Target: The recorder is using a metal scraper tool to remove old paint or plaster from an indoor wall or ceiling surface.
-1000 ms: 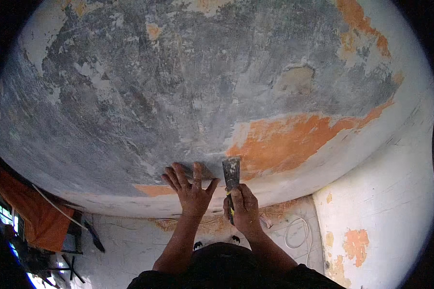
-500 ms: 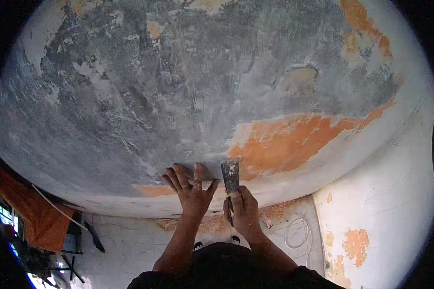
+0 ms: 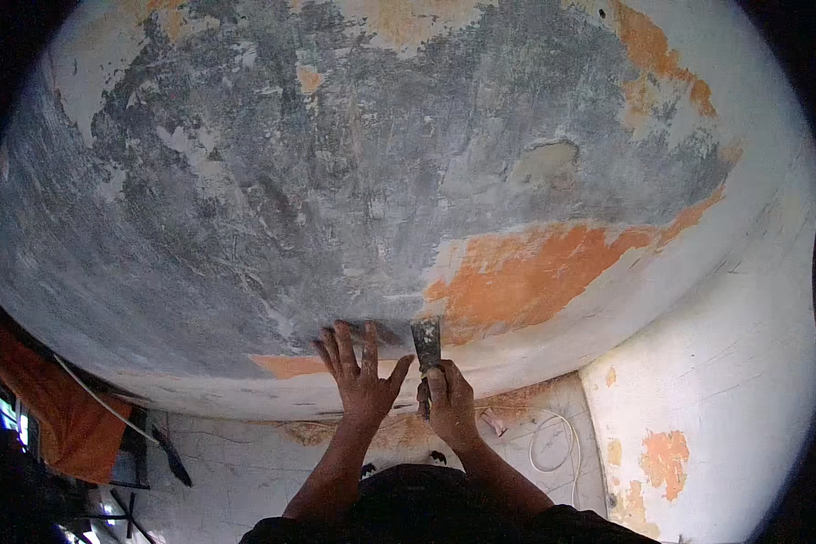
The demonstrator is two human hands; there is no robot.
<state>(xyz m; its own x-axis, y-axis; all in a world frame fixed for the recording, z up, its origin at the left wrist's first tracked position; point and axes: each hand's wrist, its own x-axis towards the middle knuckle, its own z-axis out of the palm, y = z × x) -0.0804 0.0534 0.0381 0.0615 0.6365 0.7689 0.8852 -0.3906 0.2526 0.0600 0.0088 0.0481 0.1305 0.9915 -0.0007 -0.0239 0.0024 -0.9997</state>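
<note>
The right hand (image 3: 449,399) is clamped round the handle of a scraper (image 3: 426,349), forefinger laid along it; the flat metal blade points up and away from the person and meets the ceiling (image 3: 272,208) at the lower edge of an orange patch (image 3: 526,276). Just left of the scraper, the left hand (image 3: 363,376) lies flat against the ceiling, fingers spread apart and holding nothing, the thumb near the blade but not touching it; a small strip of orange shows just left of that hand. Beyond the scraper the ceiling is mostly bare grey, streaked with scrape marks and flecks of pale paint; further off, smaller orange spots sit near its far rim. Right of the scraper stands a white wall (image 3: 716,363) with orange blotches; far to its left hangs an orange cloth (image 3: 59,408).
</note>
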